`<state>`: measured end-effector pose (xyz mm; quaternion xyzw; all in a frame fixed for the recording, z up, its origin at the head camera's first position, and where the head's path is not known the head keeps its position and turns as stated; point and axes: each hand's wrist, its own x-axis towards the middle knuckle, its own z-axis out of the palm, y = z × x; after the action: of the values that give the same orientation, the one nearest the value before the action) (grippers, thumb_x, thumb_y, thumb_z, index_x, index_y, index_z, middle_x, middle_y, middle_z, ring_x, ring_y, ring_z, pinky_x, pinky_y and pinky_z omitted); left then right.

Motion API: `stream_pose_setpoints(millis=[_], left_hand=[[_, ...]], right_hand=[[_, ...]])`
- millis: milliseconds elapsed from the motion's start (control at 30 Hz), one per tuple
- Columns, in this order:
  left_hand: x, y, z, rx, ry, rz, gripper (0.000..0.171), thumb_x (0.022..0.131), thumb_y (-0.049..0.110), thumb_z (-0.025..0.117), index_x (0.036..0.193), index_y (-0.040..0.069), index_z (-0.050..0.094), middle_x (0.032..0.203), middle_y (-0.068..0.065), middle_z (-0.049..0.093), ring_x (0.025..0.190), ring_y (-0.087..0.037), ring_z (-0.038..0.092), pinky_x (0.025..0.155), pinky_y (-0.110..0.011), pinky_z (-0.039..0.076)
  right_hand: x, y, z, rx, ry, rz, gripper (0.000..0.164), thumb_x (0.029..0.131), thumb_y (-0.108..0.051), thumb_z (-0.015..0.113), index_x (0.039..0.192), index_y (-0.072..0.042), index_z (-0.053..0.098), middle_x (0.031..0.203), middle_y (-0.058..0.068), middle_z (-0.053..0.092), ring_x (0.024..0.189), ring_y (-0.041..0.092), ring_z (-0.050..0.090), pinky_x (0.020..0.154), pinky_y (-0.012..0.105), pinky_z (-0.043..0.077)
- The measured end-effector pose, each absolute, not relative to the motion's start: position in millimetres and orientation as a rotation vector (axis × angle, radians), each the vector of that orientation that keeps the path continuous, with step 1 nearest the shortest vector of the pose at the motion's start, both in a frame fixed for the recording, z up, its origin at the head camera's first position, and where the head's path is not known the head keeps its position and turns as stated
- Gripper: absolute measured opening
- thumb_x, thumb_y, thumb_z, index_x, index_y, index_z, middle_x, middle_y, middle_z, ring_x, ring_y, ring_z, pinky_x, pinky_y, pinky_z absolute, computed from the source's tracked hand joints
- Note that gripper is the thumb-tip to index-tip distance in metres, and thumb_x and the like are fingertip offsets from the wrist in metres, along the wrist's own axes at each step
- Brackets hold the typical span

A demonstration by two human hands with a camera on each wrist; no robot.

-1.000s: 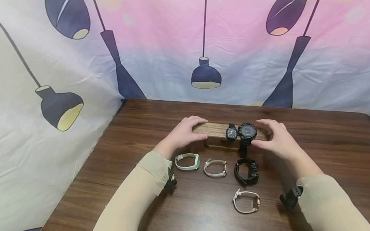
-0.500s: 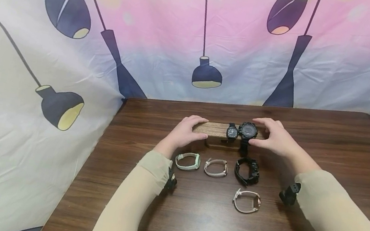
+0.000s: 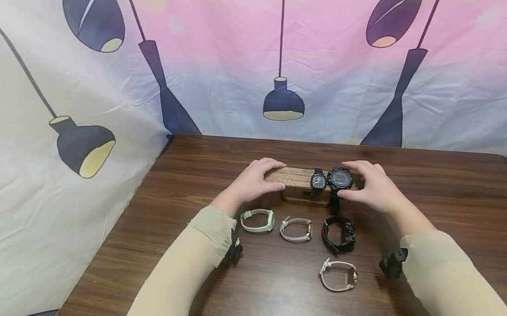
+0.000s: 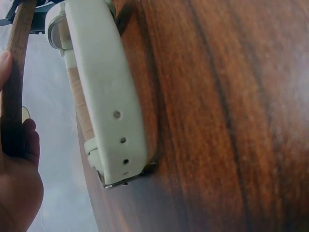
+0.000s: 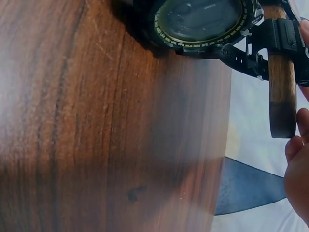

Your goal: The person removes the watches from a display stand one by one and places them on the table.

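A wooden watch stand (image 3: 296,177) carries a small black watch (image 3: 318,180) and, at its right part, a large round black watch (image 3: 341,179). My left hand (image 3: 252,181) grips the stand's left end, thumb in front and fingers behind. My right hand (image 3: 373,188) reaches round the right end, thumb and fingertips at the front and back of the large watch. In the right wrist view, the bar's end (image 5: 282,111) shows between fingers and thumb, beside the black strap (image 5: 277,36). The left wrist view shows a pale green watch strap (image 4: 104,87) near the camera.
On the brown wooden table (image 3: 260,312), before the stand, lie a mint watch (image 3: 256,229), a pale pink watch (image 3: 294,239), and a chunky black watch (image 3: 346,236). A white-strapped watch (image 3: 336,290) lies nearer. Behind the table hangs a cloth (image 3: 228,67) with printed lamps.
My right hand has slid a little to the left along the stand, closer round the large black watch. The left hand, the stand and the watches stay in place.
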<state>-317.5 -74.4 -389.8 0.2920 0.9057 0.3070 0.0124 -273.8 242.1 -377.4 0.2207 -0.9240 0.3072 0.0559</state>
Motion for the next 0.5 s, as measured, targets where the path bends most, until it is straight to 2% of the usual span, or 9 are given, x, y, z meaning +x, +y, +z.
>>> stream_pose_setpoints(millis=[233, 500], left_hand=[[-317.8, -74.4, -390.1, 0.93, 2.82, 0.964, 0.056, 0.086, 0.036, 0.068, 0.135, 0.014, 0.052, 0.136, -0.001, 0.047, 0.125, -0.02, 0.039, 0.103, -0.039, 0.031], [-317.3, -74.4, -389.9, 0.921, 2.822, 0.966, 0.056, 0.086, 0.036, 0.068, 0.135, 0.014, 0.052, 0.136, -0.001, 0.047, 0.125, -0.02, 0.039, 0.103, -0.039, 0.031]], right_hand=[[-276.9, 241.7, -380.4, 0.706, -2.781, 0.865, 0.067, 0.077, -0.027, 0.078, 0.132, -0.001, 0.05, 0.119, 0.019, 0.055, 0.101, 0.03, 0.041, 0.084, 0.043, 0.027], [-277.8, 241.2, -381.5, 0.71, -2.781, 0.833, 0.064, 0.077, -0.026, 0.078, 0.13, -0.002, 0.052, 0.118, 0.019, 0.055, 0.099, 0.03, 0.041, 0.084, 0.043, 0.028]])
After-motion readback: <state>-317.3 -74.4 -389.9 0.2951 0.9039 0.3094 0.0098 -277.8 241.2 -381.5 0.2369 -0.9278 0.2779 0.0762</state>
